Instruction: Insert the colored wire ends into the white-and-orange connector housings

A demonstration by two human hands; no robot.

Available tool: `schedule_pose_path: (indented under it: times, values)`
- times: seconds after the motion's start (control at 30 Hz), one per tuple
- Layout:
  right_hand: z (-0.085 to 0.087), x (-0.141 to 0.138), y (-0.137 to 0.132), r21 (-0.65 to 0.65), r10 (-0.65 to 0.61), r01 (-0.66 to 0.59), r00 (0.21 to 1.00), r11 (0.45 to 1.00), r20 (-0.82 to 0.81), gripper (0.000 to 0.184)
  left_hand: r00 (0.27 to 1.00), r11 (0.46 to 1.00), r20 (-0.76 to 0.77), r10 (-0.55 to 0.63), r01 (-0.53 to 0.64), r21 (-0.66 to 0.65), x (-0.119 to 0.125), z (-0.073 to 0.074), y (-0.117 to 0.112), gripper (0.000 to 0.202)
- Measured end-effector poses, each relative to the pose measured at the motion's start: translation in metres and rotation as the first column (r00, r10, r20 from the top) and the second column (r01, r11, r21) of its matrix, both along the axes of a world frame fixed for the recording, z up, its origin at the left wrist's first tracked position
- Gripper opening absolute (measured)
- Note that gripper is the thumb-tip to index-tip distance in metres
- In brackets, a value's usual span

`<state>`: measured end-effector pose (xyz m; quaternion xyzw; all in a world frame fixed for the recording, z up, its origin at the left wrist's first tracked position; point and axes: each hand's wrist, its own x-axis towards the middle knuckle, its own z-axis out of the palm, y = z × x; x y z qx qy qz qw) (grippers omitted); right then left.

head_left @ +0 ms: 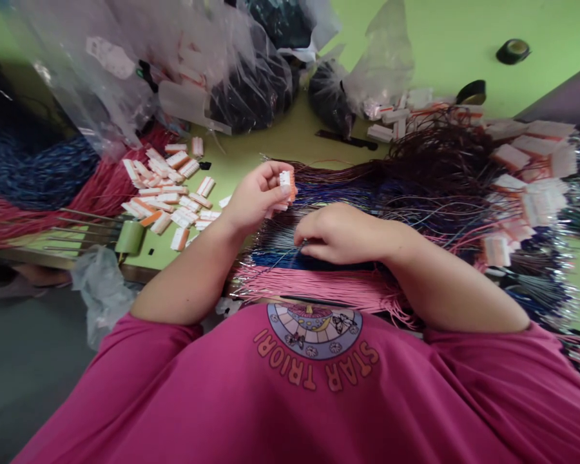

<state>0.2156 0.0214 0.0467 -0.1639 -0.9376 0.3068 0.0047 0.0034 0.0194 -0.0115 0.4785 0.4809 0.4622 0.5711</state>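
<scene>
A white and orange connector housing (285, 180) is pinched between the thumb and fingers of my left hand (258, 193), above the table. To its right and a little nearer to me, my right hand (336, 233) is closed over the bundles of wires, fingers curled down with the thumb against them. A thin blue wire (296, 250) shows at its fingertips, though the grip itself is partly hidden. Beneath both hands lie grey, blue and purple wires (314, 193), with pink wires (314, 281) along the near side.
Loose connector housings (174, 193) are heaped on the left, next to a green cylinder (129, 237) with metal rods. Clear plastic bags (251, 71) stand at the back. Wired connectors (531, 187) pile up on the right. A tape roll (513, 51) lies at the far right.
</scene>
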Motion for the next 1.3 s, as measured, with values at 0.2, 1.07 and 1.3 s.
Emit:
schedule_pose_path:
  times: [0.2, 1.07, 1.3]
  values:
    - [-0.003, 0.003, 0.004, 0.039, -0.076, 0.085, 0.978, 0.996, -0.195, 0.024, 0.989, 0.993, 0.119, -0.091, 0.099, -0.061, 0.005, 0.004, -0.006, 0.058]
    - [-0.028, 0.002, 0.017, 0.301, -0.596, 0.619, 0.784, 0.726, -0.174, 0.037, 0.979, 0.993, 0.189, -0.079, 0.094, -0.073, 0.007, 0.0, -0.006, 0.058]
    - [-0.029, 0.0, 0.017, 0.368, -0.587, 0.588, 0.799, 0.72, -0.13, 0.034, 0.994, 0.997, 0.083, -0.076, 0.079, -0.026, 0.007, -0.001, -0.006, 0.051]
